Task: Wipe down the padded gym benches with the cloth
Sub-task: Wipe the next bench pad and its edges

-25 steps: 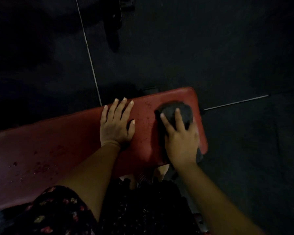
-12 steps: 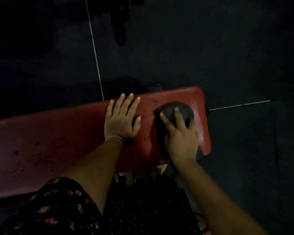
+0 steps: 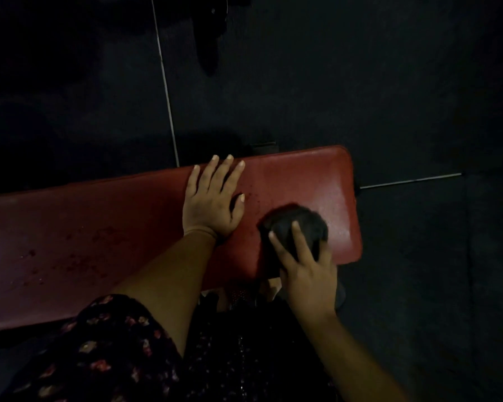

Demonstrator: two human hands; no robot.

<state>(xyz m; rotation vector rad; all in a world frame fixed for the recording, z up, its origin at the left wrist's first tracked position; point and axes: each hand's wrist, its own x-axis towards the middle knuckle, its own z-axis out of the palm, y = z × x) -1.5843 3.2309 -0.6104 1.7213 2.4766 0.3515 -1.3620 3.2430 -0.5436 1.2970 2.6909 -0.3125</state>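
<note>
One cloth [image 3: 295, 226] under right hand [image 3: 308, 275], left hand [image 3: 212, 201] beside

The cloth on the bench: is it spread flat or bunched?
Bunched: the cloth is a rounded wad under the right hand.

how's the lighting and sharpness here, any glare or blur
Head view: dim throughout, the floor near black; a pale sheen lies on the bench at its right end; the cloth and right hand look slightly blurred, the left hand is crisper; the wide lens slightly bows the bench's far edge.
</note>
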